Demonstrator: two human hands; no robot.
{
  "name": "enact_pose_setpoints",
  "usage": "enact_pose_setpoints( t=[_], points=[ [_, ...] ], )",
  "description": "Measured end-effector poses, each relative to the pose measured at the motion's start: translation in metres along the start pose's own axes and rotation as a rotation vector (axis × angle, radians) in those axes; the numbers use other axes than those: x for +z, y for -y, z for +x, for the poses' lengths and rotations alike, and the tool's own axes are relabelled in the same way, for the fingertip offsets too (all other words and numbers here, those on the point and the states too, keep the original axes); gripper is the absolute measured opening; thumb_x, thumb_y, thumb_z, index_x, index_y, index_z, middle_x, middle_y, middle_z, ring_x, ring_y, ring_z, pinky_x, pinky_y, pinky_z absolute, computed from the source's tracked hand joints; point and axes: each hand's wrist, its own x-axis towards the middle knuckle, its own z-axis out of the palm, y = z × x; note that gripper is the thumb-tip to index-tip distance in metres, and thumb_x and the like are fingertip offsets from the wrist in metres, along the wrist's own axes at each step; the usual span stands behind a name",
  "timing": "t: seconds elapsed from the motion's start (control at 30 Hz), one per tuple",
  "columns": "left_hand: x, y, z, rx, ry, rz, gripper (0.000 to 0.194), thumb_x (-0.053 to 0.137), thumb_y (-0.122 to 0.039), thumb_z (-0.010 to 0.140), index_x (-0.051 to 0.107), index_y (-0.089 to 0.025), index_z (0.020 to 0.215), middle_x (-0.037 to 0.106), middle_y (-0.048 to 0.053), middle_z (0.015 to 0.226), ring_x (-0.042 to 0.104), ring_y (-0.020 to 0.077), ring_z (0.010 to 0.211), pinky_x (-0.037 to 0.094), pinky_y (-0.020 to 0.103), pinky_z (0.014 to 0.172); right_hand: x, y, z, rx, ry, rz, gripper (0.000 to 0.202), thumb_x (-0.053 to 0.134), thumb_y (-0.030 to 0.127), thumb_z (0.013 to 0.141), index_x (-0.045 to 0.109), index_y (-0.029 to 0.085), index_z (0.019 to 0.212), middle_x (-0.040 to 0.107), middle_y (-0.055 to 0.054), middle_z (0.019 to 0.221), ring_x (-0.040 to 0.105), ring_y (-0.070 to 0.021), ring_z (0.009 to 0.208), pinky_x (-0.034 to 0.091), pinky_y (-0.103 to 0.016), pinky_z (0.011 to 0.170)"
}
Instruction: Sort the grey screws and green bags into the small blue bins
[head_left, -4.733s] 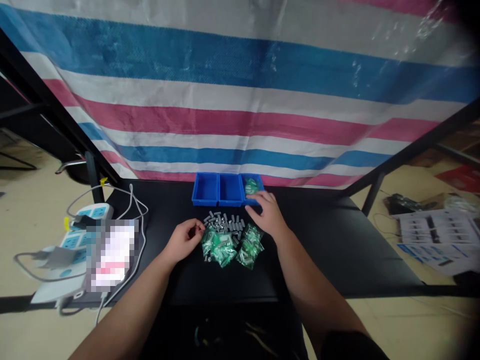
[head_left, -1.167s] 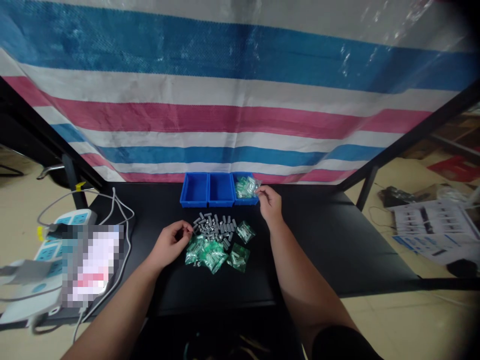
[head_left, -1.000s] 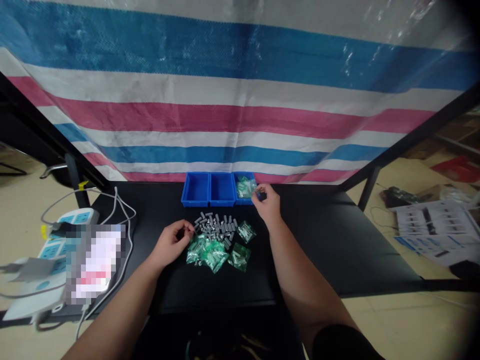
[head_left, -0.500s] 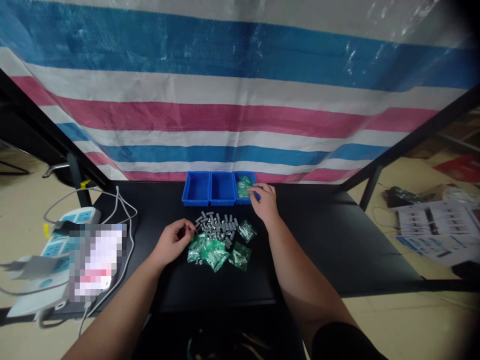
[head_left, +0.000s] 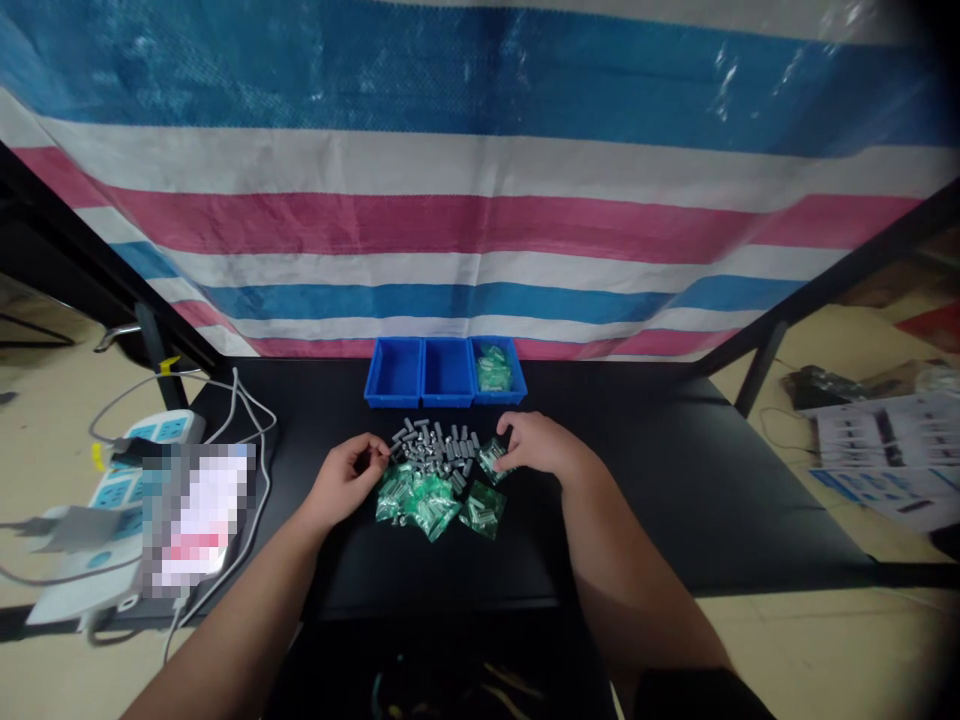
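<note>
My left hand (head_left: 351,478) rests at the left edge of a pile of small grey metal cylinders (head_left: 435,448), its fingers curled together; whatever they pinch is too small to make out. My right hand (head_left: 541,444) is at a small clear green bag of cylinders (head_left: 492,460) right of the pile. Its thumb and forefinger are apart, with the thumb at the bag's edge. Several green bags (head_left: 418,500) lie heaped in front of the loose cylinders, and another green bag (head_left: 482,510) lies to their right.
Behind the pile stands a blue three-compartment tray (head_left: 448,403); green bags (head_left: 494,370) fill its right compartment. A power strip (head_left: 112,520) with cables and a blurred phone-like object (head_left: 199,520) lie on the left of the black table (head_left: 637,480). A striped sheet (head_left: 480,230) hangs behind.
My right hand has moved from the tray's right compartment back toward me, to the bag right of the pile. The left hand has stayed by the pile.
</note>
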Motion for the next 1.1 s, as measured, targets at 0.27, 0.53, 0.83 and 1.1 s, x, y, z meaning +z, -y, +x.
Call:
enact_pose_setpoints(
  t=[0.27,0.53,0.83,1.1],
  points=[
    [0.001,0.004,0.0,-0.018,0.003,-0.001,0.019,0.059,-0.035,0.093,0.061,-0.016,0.094,0.051,-0.001,0.069,0.046,0.0112,0.065,0.038,0.023,0.063,0.0,-0.01,0.01,-0.225,0.069,0.242,0.013,0.072,0.027,0.074,0.07,0.018,0.083,0.063,0.001,0.069,0.055,-0.0132,0.061,0.038,-0.025,0.057],
    [0.001,0.003,-0.001,-0.003,0.001,-0.01,0.017,0.058,-0.032,0.092,0.062,-0.016,0.093,0.052,-0.001,0.071,0.047,0.0118,0.066,0.038,0.023,0.064,-0.029,-0.004,0.029,-0.362,-0.474,0.718,0.026,0.068,0.044,0.084,0.067,0.022,0.096,0.065,-0.001,0.088,0.052,-0.0113,0.06,0.043,-0.026,0.057],
    [0.001,0.002,0.0,0.02,0.013,-0.048,0.015,0.057,-0.028,0.091,0.063,-0.016,0.094,0.051,-0.001,0.069,0.047,0.0123,0.065,0.039,0.023,0.063,-0.045,0.001,0.092,-0.042,-0.839,0.065,0.05,0.073,0.037,0.078,0.063,0.017,0.124,0.064,-0.015,0.12,0.056,-0.0323,0.115,0.042,-0.047,0.101],
    [0.0,-0.004,0.0,0.037,0.018,-0.046,0.013,0.056,-0.026,0.09,0.064,-0.016,0.093,0.052,-0.001,0.069,0.047,0.0121,0.065,0.038,0.023,0.063,-0.033,0.021,0.083,-0.098,-0.645,-0.227,0.034,0.048,0.043,0.099,0.072,0.026,0.116,0.065,-0.008,0.126,0.052,-0.031,0.121,0.034,-0.051,0.106]
  ],
)
